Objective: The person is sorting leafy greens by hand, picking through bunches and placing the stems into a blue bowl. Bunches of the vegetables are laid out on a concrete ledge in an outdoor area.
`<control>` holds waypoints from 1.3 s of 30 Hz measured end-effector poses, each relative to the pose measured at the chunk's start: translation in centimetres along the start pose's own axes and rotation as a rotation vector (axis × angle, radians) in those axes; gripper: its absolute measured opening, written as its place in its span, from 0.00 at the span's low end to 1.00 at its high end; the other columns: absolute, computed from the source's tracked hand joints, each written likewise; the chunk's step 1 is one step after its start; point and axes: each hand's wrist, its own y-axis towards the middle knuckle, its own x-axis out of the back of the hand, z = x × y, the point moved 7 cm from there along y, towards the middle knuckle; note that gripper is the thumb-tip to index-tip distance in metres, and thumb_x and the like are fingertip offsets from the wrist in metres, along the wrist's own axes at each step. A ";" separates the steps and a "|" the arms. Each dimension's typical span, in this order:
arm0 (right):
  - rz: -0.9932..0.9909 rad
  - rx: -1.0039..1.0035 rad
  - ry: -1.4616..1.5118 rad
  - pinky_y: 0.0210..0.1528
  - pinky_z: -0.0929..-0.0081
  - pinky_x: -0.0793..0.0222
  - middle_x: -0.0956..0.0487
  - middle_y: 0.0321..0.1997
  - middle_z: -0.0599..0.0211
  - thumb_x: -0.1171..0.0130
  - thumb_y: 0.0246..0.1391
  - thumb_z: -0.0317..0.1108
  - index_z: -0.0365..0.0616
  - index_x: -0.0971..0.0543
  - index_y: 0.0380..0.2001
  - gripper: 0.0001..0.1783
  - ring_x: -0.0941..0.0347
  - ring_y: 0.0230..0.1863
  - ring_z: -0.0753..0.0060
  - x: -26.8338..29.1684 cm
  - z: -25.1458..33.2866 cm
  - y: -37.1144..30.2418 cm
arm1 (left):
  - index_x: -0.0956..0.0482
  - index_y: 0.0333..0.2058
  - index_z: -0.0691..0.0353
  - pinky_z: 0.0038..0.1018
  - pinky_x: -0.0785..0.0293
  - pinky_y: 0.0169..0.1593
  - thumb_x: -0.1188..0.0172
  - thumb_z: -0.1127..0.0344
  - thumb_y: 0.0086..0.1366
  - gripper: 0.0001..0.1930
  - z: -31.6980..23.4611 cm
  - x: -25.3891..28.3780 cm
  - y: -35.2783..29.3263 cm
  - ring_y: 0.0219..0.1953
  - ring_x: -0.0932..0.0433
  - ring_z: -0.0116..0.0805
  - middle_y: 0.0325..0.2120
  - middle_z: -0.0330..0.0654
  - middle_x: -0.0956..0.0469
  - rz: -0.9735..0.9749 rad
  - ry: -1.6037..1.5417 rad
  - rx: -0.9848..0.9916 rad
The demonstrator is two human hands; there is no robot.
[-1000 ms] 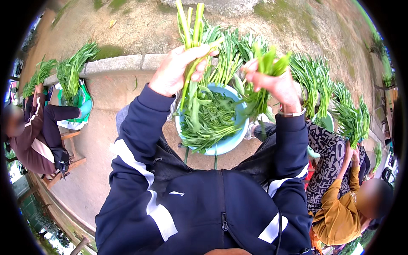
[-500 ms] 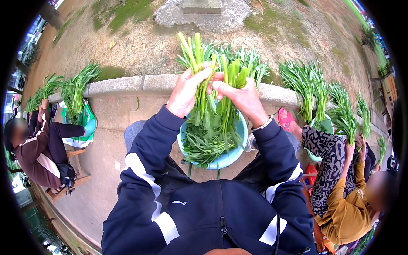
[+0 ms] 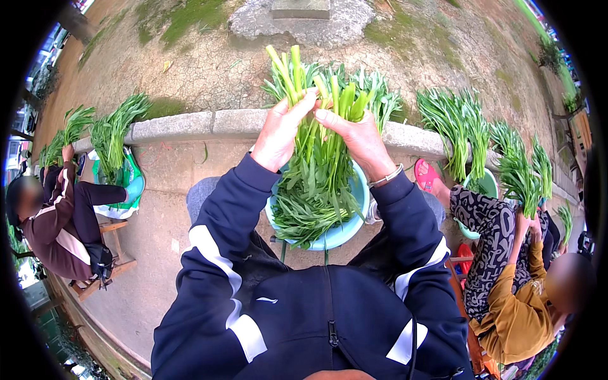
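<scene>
Basin (image 3: 339, 237) in front of you, leaves (image 3: 307, 218) in it, curb (image 3: 174, 133) on its far side; seated person (image 3: 56, 234) left, another person (image 3: 513, 307) right.

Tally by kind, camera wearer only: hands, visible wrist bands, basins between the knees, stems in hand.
Hands: 2
Wrist band: 1
Basin: 1
Total: 4, leaving out the green stems, too overlapped to count.

"So where are we?"

"Outdoors, an open yard by the look of it: cracked earth (image 3: 209, 71) and moss (image 3: 197, 22) beyond the stone curb's (image 3: 168, 130) far edge."

"And on this side?"

"Paving (image 3: 168, 291), with a wooden stool (image 3: 115, 275) toward its left edge. Greens (image 3: 381, 98) lie over the curb."
</scene>
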 end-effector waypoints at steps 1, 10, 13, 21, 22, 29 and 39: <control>0.003 -0.005 0.001 0.33 0.83 0.32 0.21 0.34 0.73 0.38 0.49 0.30 0.41 0.22 0.40 0.13 0.28 0.32 0.85 -0.1 0.4 -0.1 | 0.29 0.48 0.65 0.25 0.28 0.42 0.47 0.63 0.64 0.16 -0.2 0.0 0.0 0.39 0.26 0.26 0.38 0.39 0.25 0.005 -0.010 -0.005; 0.071 0.055 -0.033 0.35 0.83 0.32 0.20 0.37 0.67 0.41 0.52 0.31 0.39 0.24 0.42 0.14 0.27 0.36 0.82 0.4 2.8 -0.3 | 0.30 0.49 0.65 0.28 0.26 0.44 0.51 0.60 0.67 0.18 -1.4 0.7 0.6 0.39 0.25 0.28 0.38 0.41 0.25 0.063 0.022 -0.083; 0.107 0.065 -0.041 0.35 0.82 0.32 0.20 0.36 0.65 0.42 0.53 0.32 0.38 0.24 0.40 0.13 0.26 0.37 0.81 0.3 2.8 -0.2 | 0.30 0.49 0.66 0.28 0.26 0.43 0.52 0.60 0.67 0.17 -1.6 0.3 0.2 0.40 0.25 0.29 0.37 0.42 0.25 0.085 0.012 -0.082; 0.058 -0.021 -0.091 0.35 0.82 0.31 0.20 0.35 0.65 0.42 0.51 0.29 0.37 0.23 0.38 0.11 0.26 0.35 0.81 0.7 2.0 0.0 | 0.27 0.45 0.66 0.24 0.29 0.43 0.50 0.65 0.65 0.14 -1.1 0.5 0.4 0.37 0.26 0.27 0.36 0.40 0.25 0.072 0.077 -0.087; 0.065 -0.031 -0.091 0.35 0.82 0.31 0.20 0.34 0.66 0.42 0.51 0.29 0.37 0.23 0.38 0.11 0.26 0.34 0.81 0.4 1.9 -0.1 | 0.26 0.45 0.65 0.24 0.29 0.43 0.49 0.65 0.65 0.13 -1.0 0.5 0.3 0.36 0.26 0.27 0.36 0.40 0.25 0.054 0.096 -0.085; 0.098 -0.040 -0.031 0.34 0.82 0.31 0.21 0.32 0.69 0.40 0.50 0.30 0.38 0.23 0.39 0.13 0.27 0.31 0.82 -0.3 0.7 0.1 | 0.26 0.45 0.65 0.24 0.28 0.40 0.48 0.66 0.64 0.13 0.3 0.0 0.2 0.37 0.27 0.24 0.35 0.37 0.25 0.098 0.109 -0.003; -0.006 -0.050 0.141 0.32 0.81 0.31 0.22 0.34 0.72 0.39 0.51 0.34 0.42 0.24 0.40 0.13 0.28 0.32 0.82 0.1 -0.5 -0.3 | 0.27 0.45 0.64 0.27 0.29 0.42 0.51 0.60 0.66 0.15 0.3 0.6 0.4 0.40 0.27 0.28 0.39 0.42 0.25 0.049 -0.015 -0.047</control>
